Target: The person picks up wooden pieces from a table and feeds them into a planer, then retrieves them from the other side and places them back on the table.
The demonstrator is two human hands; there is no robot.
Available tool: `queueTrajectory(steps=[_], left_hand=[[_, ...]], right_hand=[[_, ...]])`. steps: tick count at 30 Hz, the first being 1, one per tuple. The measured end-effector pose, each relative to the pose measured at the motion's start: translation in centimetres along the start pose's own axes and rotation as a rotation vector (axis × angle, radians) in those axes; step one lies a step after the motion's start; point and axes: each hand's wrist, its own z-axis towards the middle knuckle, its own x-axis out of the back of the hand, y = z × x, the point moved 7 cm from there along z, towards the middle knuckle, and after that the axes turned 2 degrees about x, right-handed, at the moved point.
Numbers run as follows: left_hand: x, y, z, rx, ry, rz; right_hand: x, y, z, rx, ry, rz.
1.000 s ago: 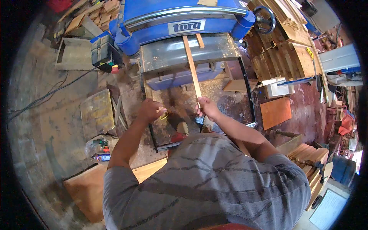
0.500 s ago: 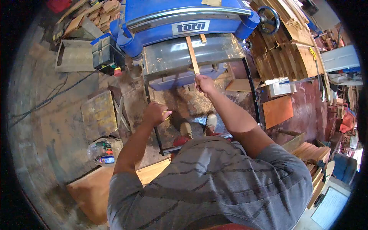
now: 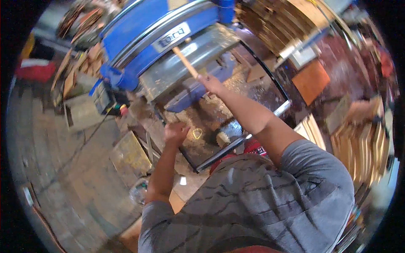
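My right hand is closed around the near end of a narrow wooden strip. The strip's far end lies over the metal bed of a blue machine, below its label. My left hand is curled closed beside the left rail of the black frame; motion blur hides what it holds, if anything. Just right of its fingers is a small yellow loop, with a visible gap between them.
Wood shavings cover the floor inside the frame. Stacked boards stand at the upper right, more boards at the right. An orange panel lies on the red floor. A wooden tray is at the left.
The whole view has turned and shifted, so the machine appears tilted and further left. The yellow item at my left hand now shows apart from its fingers. My right hand still holds the strip.
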Motion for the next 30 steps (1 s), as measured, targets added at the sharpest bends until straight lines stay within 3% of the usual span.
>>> queueTrajectory(steps=[2,4,6,7,8,10,12,13,15,16,18,20,24,25,26,28,30], left_hand=[[0.2,0.9,-0.3,-0.03,0.028,0.102],[0.5,2.0,-0.8,-0.088,0.058,0.214],[0.1,3.7,-0.6,0.006,-0.098,0.263],[-0.5,4.6,-0.3,0.08,-0.214,0.32],[-3.0,4.7,-0.1,-0.002,-0.254,0.335],[-8.5,4.9,0.4,-0.119,-0.324,-0.337],[-9.9,12.9,-0.5,-0.286,-0.436,-0.309],[-11.2,16.7,-0.5,-0.299,-0.504,-0.437],[-12.8,22.9,0.7,-0.255,-0.593,-0.556],[-13.7,25.9,1.4,-0.206,-0.606,-0.545],[-14.5,32.1,2.6,-0.516,-0.344,-0.376],[-15.4,35.0,3.2,-0.584,-0.02,-0.022],[-15.4,36.1,3.6,-0.301,-0.063,0.211],[-15.4,36.6,3.2,-0.354,0.034,0.276],[-15.3,37.5,2.7,-0.257,-0.017,0.259],[-16.5,34.4,4.4,-0.332,0.074,0.397],[-16.4,34.5,4.1,-0.242,0.025,0.237]], right_hand=[[0.9,2.2,-3.6,0.232,0.031,0.109],[3.3,1.9,-13.0,0.233,-0.147,0.402],[5.8,5.9,-20.1,0.173,-0.218,0.396],[7.7,7.8,-23.5,0.156,-0.183,0.351],[10.1,10.2,-26.1,0.123,-0.101,0.379],[14.6,14.2,-31.9,0.123,0.123,0.014],[17.3,23.1,-35.4,0.009,0.298,0.042],[18.0,28.6,-36.8,0.034,0.42,0.068],[19.4,35.5,-40.0,-0.174,0.496,-0.136],[19.3,40.2,-41.5,-0.281,0.527,-0.069],[20.5,45.8,-44.9,-0.4,0.478,-0.086],[21.3,51.4,-47.6,-0.629,0.392,-0.276],[27.1,59.6,-50.0,-0.843,0.416,-0.333],[28.7,62.0,-49.7,-0.853,0.437,-0.316],[31.6,61.6,-49.7,-0.873,0.446,-0.343],[35.2,64.9,-48.6,-0.842,0.493,-0.488],[38.7,66.2,-47.3,-0.843,0.379,-0.613]])
